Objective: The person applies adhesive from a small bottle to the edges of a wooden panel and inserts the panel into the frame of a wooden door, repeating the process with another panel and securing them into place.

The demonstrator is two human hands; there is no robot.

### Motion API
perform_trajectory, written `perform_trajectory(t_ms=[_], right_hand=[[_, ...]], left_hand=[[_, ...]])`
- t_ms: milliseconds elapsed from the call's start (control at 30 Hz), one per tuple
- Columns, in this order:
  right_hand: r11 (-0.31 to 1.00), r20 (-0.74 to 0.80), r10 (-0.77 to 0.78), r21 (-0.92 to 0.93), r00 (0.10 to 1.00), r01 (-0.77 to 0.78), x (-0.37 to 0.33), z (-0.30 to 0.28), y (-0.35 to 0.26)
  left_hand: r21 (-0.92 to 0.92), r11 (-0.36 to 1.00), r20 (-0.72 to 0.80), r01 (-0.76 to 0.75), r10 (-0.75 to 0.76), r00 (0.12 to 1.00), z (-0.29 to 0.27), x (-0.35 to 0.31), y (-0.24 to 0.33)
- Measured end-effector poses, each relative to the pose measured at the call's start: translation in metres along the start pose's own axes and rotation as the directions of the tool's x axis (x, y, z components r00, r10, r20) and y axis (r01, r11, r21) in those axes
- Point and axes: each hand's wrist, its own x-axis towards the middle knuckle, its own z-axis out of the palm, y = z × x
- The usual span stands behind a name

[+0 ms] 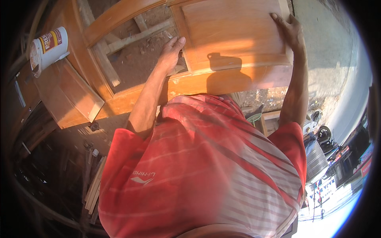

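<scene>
A varnished orange-brown wooden door (230, 79) lies in front of me, with a solid panel (234, 31) at its right and an open gap at its left. My left hand (171, 53) is at the crosspiece between gap and panel, thumb up and fingers curled, their tips partly hidden. At the door's right end, my right hand (289, 31) grips the edge, its thumb on the top face and the other fingers mostly out of sight. A shadow falls across the lower rail.
To the left, a white plastic bucket (49, 49) with a red and yellow label lies tipped near a loose wooden board (65, 93). Wood strips (95, 184) are piled low at the left. Concrete floor (323, 51) stretches along the right; a wheel (324, 134) shows farther down.
</scene>
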Motion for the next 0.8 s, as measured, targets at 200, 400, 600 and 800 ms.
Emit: perform_trajectory(t_ms=[200, 400, 600, 800], right_hand=[[0.997, 0.038, -0.015, 0.071, 0.999, 0.012, 0.006, 0.0, 0.006], [0.999, -0.007, -0.013, 0.048, 1.0, 0.013, -0.002, -0.002, 0.0], [0.995, 0.054, 0.01, 0.101, 0.998, -0.015, -0.004, 0.0, -0.005], [0.997, 0.032, -0.018, 0.078, 0.999, 0.015, -0.001, -0.001, 0.004]], left_hand=[[-0.054, 0.998, -0.022, 0.014, -0.015, 1.0, 0.0, -0.001, 0.002], [-0.101, 0.993, 0.009, -0.062, 0.063, 0.998, 0.003, -0.004, 0.004], [-0.112, 0.991, -0.038, -0.066, 0.062, 0.997, 0.006, -0.006, 0.006], [-0.107, 0.993, -0.005, -0.056, 0.056, 0.998, -0.002, 0.006, -0.002]])
